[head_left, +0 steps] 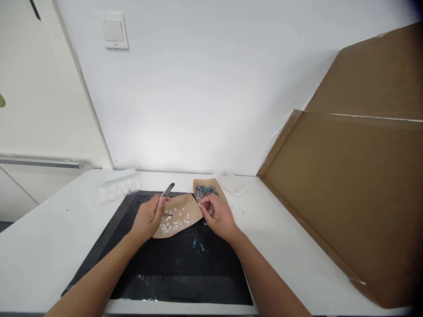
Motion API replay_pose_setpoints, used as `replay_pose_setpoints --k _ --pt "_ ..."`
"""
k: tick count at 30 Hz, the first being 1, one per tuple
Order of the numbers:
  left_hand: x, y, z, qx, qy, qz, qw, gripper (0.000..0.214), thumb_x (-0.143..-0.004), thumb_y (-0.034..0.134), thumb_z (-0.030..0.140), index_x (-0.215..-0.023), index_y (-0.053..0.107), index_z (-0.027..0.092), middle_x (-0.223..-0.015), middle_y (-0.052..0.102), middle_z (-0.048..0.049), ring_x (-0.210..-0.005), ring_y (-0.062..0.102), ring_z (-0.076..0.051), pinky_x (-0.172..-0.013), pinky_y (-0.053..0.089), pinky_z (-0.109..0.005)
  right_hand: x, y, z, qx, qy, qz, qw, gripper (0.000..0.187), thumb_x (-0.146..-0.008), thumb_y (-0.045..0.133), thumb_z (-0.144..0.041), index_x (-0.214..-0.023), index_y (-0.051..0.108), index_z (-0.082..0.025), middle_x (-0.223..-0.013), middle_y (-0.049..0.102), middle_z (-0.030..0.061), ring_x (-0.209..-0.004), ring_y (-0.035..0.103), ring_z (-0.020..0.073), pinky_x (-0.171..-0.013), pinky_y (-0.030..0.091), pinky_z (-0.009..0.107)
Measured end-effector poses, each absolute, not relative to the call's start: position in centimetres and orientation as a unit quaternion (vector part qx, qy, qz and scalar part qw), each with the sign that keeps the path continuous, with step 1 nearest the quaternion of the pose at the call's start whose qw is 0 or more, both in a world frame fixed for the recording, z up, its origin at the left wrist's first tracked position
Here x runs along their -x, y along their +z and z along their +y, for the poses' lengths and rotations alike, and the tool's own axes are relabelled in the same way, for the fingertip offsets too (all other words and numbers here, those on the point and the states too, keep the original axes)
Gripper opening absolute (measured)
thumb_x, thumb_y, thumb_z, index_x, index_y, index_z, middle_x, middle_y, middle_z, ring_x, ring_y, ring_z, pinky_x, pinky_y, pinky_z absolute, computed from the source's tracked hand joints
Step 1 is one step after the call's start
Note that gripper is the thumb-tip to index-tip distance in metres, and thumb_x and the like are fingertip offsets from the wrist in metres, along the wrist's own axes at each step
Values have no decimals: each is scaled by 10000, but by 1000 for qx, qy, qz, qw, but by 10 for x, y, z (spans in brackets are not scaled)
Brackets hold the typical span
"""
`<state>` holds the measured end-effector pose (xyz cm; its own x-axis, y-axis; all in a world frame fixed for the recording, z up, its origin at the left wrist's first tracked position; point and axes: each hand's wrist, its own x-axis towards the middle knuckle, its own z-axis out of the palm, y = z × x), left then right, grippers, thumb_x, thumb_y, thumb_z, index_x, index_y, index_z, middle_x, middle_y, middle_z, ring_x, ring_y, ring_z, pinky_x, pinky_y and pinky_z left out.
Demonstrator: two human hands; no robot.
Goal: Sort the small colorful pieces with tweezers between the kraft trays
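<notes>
Gripping a slim tool (168, 190), apparently angled to reach white bits (164, 227) in the paper tray (187, 201), the left hand (145, 219) sits at one edge; the right hand (220, 219) presses fingertips together opposite, contents indiscernible. Black mat (158, 264) beneath likely shields the bench (49, 251).

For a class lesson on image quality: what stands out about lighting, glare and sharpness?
All in the head view: the wall is brightest low down, near the table; both right-hand corners darken; small glints show on the black mat near its front edge; the white bits look soft, edges hard to make out.
</notes>
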<state>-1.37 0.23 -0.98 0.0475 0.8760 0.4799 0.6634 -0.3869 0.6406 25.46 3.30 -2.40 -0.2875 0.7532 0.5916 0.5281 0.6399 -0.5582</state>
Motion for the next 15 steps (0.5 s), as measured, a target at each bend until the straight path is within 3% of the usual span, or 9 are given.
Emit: replay_pose_setpoints --k 7,15 --pt "14 -11 3 -687 460 552 111 408 -1075 351 424 -1055 681 185 -612 606 14 -553 601 -175 -603 431 -271 -252 -23 30 390 124 -798 442 105 -1001 582 -315 -999 653 -238 -868 639 37 -820 615 199 -754 520 344" --pt "14 -10 1 -689 463 548 106 404 -1070 348 397 -1109 685 177 -610 610 5 -551 609 -177 -606 442 -265 -252 -28 34 403 133 -787 448 113 -1001 606 -338 -986 657 -238 -882 656 38 -814 632 201 -749 523 344"
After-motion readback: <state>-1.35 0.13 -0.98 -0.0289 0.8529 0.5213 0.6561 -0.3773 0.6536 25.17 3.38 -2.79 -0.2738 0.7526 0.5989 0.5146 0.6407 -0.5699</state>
